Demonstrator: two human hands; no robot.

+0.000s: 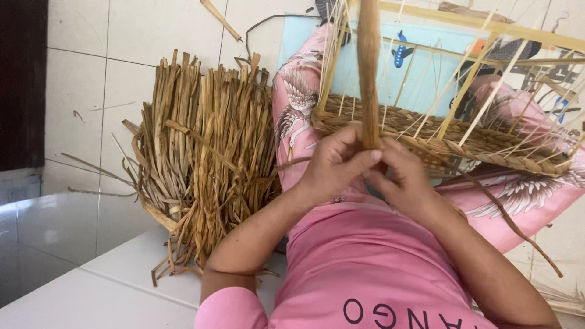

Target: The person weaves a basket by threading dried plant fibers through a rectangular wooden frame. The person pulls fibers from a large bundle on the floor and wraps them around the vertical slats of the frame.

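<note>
Both my hands, left (334, 164) & right (402, 173), fingers pinching the brown strand (368, 73) at the basket (487, 146) rim on my lap: base & a low woven band look done, bare uprights left w/ most of the wall unwoven.

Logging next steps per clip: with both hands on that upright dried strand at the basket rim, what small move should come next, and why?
Probably bend the strand down into the woven rim. Both the left hand and right hand pinch its base there, and it stands free above the finished weave.
</note>
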